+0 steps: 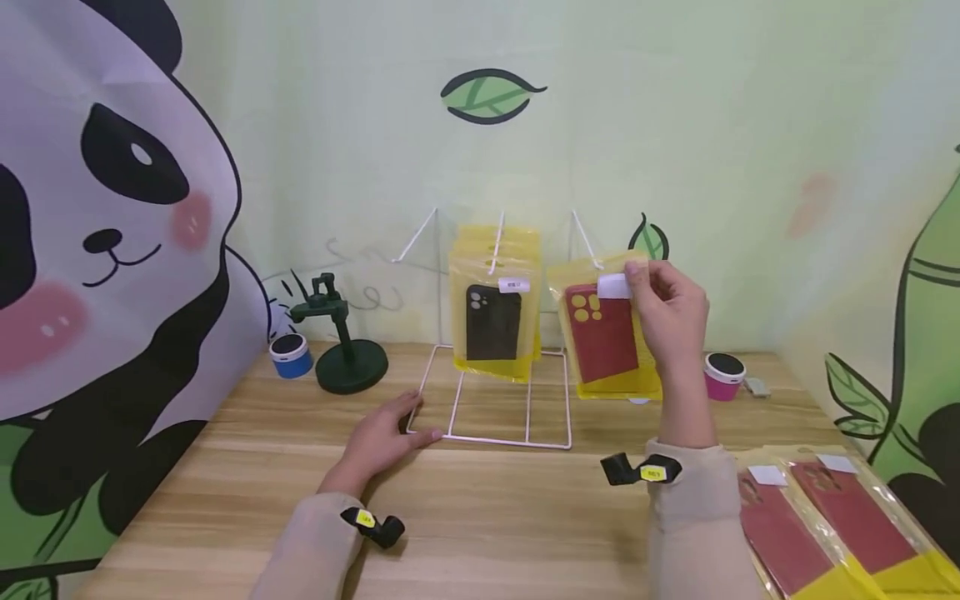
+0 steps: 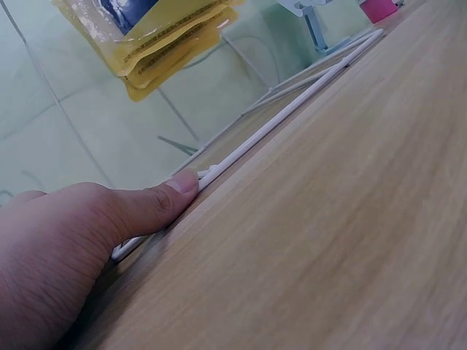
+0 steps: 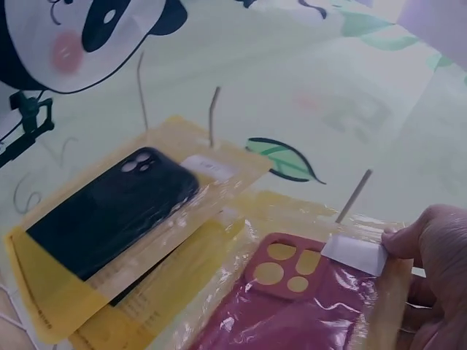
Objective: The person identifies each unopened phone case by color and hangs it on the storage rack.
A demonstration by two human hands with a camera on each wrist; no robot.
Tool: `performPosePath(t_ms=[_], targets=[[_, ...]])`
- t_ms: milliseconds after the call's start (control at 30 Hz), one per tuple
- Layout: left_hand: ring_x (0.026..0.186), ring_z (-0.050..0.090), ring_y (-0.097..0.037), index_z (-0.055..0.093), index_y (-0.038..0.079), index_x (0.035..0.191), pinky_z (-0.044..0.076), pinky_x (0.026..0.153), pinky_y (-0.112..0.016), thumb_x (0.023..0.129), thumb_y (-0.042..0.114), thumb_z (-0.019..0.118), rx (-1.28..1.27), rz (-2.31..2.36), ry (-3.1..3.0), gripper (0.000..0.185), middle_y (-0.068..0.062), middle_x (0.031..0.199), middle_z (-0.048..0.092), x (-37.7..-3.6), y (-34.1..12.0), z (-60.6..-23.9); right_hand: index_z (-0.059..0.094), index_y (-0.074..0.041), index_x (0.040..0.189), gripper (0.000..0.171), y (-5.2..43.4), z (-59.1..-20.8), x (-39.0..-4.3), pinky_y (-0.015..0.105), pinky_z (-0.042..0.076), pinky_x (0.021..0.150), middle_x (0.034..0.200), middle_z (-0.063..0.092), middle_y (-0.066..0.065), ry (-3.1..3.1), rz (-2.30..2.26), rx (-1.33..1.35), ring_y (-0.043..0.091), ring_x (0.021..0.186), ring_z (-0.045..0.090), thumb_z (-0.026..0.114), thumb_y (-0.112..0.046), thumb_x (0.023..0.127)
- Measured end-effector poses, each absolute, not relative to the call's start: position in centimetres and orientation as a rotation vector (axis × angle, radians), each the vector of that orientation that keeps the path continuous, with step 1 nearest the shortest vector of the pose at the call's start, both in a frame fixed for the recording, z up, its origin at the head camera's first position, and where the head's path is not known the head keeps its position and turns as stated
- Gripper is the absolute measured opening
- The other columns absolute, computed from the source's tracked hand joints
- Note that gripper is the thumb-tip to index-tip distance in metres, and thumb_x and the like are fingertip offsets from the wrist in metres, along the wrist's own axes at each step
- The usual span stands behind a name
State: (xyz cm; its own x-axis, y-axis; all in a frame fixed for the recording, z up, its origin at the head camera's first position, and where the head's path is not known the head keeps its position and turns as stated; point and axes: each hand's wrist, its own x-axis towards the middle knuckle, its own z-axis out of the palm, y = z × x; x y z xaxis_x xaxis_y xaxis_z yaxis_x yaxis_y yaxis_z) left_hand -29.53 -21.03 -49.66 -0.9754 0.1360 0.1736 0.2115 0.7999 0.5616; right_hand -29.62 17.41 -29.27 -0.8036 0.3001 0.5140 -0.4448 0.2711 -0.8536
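Hands split the work: right hand (image 1: 670,312) pinches the light, slippery, floppy bagged red phone case (image 1: 606,333) by its top edge right of frame centre, while left hand (image 1: 384,435) rests relaxed, steadying the white wire rack (image 1: 491,437).

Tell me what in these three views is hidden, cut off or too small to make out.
- Head view: print on the white label of the black phone case packet is too small.
- Head view: two red phone case packets on the wooden table are cut off at the bottom-right.
- Right wrist view: right hand cut by the edge.
- Left wrist view: left hand fingers hidden.
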Motion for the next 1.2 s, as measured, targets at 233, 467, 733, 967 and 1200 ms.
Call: performPosePath(t_ms=[233,467,733,967,1200], targets=[[0.144,0.039,-0.031,0.052,0.014,0.149,0.03,0.116,-0.055,0.081,0.065,0.072,-0.275,-0.935,-2.88,0.087,-0.005,0.157,0.043,-29.3,-20.4,-49.8,0.075,-0.007,0.118,0.041,17.7,-30.3,-30.7,0.019,0.05,0.073,0.104,0.075,0.014,-2.038,1.446,0.01,0.015,0.084,0.062,0.065,-0.042,0.098],[0.145,0.038,-0.029,0.052,0.016,0.148,0.03,0.117,-0.055,0.081,0.067,0.072,-0.253,-0.943,-2.87,0.087,-0.003,0.157,0.043,-29.6,-20.6,-49.5,0.073,-0.01,0.124,0.039,17.0,-30.2,-31.1,0.018,0.055,0.074,0.108,0.075,0.013,-2.064,1.425,-0.037,0.024,0.091,0.07,0.064,-0.039,0.099],[0.145,0.038,-0.031,0.052,0.014,0.148,0.03,0.117,-0.055,0.082,0.065,0.072,-0.262,-0.928,-2.868,0.087,-0.005,0.157,0.042,-29.5,-21.0,-49.5,0.071,-0.01,0.127,0.043,16.8,-30.4,-31.6,0.032,0.059,0.084,0.113,0.074,0.011,-2.083,1.428,-0.028,0.024,0.097,0.071,0.062,-0.041,0.099],[0.144,0.039,-0.031,0.052,0.013,0.148,0.031,0.116,-0.055,0.082,0.063,0.072,-0.253,-0.924,-2.875,0.085,-0.005,0.157,0.042,-29.4,-21.0,-49.5,0.071,-0.01,0.126,0.044,16.9,-30.6,-31.6,0.027,0.058,0.081,0.115,0.074,0.011,-2.106,1.431,-0.016,0.024,0.098,0.071,0.061,-0.043,0.099],[0.145,0.037,-0.031,0.051,0.013,0.149,0.03,0.117,-0.055,0.083,0.061,0.073,-0.243,-0.918,-2.887,0.084,-0.005,0.158,0.041,-29.3,-20.9,-49.3,0.073,-0.007,0.122,0.037,17.5,-30.3,-31.5,0.026,0.058,0.083,0.112,0.074,0.013,-2.078,1.403,0.015,0.027,0.097,0.073,0.063,-0.035,0.1]])
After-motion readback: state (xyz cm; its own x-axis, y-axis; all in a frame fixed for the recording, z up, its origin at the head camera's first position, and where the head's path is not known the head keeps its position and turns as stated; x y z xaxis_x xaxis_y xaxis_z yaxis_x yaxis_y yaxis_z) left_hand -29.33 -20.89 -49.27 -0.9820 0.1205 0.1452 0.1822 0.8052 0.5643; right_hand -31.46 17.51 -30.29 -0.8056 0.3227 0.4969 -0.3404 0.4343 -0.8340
